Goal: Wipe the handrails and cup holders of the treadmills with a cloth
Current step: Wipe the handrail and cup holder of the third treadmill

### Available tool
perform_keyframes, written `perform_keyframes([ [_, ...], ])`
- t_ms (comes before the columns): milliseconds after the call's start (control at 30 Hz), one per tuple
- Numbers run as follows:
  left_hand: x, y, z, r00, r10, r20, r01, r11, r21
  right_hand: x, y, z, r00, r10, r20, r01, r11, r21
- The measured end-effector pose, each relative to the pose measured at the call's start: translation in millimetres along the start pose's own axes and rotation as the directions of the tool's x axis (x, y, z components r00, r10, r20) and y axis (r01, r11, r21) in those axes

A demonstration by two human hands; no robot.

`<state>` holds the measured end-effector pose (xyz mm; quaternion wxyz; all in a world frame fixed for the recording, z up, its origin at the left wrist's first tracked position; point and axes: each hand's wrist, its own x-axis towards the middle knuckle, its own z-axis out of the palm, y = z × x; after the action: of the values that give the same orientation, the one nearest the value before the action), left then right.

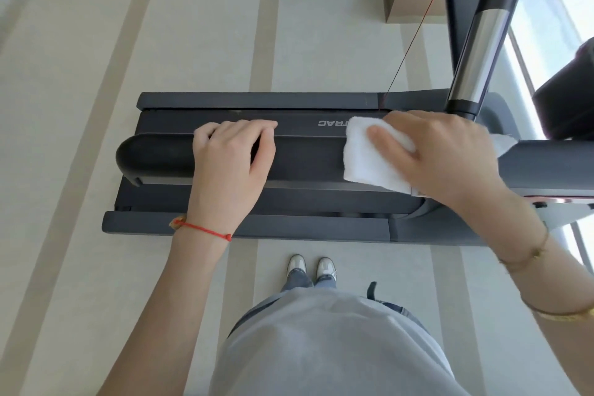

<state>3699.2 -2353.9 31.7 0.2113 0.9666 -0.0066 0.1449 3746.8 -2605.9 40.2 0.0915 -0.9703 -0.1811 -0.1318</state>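
A dark padded handrail [305, 159] of the treadmill runs left to right in front of me, with its rounded end at the left. My left hand [229, 157] rests on top of the rail near that end, fingers curled over its far side. My right hand [443, 154] presses a folded white cloth [369, 161] onto the rail further right, the fingers wrapped over the cloth. The treadmill deck [257, 202] with its belt lies on the floor below the rail.
A chrome upright post [475, 51] rises at the right, with a thin red cord [414, 29] beside it. The console edge [562, 170] continues right of the cloth. A bright window [553, 10] fills the right side. My shoes [311, 268] stand on pale striped floor.
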Motion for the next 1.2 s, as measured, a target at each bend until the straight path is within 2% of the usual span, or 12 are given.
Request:
perform_keyframes([
  [67,0,-1,0,1.0,0.009,0.008,-0.009,1.0,0.015,9,-5,3,0.997,0.018,0.071,-0.018,1.0,0.007],
  [133,0,-2,1,1.0,0.017,0.006,-0.017,0.999,0.027,19,-23,6,0.994,-0.039,0.101,0.035,0.999,0.042],
  [333,0,-1,1,1.0,0.021,0.002,-0.021,0.999,0.041,15,-30,3,0.989,-0.116,0.096,0.11,0.992,0.064],
  [533,0,-2,0,1.0,0.016,0.025,-0.018,0.998,0.053,8,2,-6,0.991,0.054,0.119,-0.061,0.997,0.053],
  [733,-1,-3,0,0.999,0.027,0.02,-0.028,0.997,0.077,18,-52,16,0.992,-0.115,0.053,0.117,0.993,-0.019],
  [933,-1,-3,1,1.0,0.024,0.007,-0.025,0.997,0.066,-8,-17,11,0.96,-0.256,-0.111,0.26,0.965,0.022],
  [1000,0,-2,1,1.0,0.021,0.013,-0.022,0.998,0.059,-10,-5,9,0.967,-0.225,-0.119,0.226,0.974,0.0],
  [1133,-1,-3,1,1.0,0.016,0.012,-0.017,0.998,0.059,1,-9,6,0.995,-0.073,-0.072,0.072,0.997,-0.004],
  [1200,-1,-3,1,1.0,0.021,-0.003,-0.021,0.998,0.062,10,-27,10,0.996,-0.088,-0.032,0.088,0.996,-0.009],
])
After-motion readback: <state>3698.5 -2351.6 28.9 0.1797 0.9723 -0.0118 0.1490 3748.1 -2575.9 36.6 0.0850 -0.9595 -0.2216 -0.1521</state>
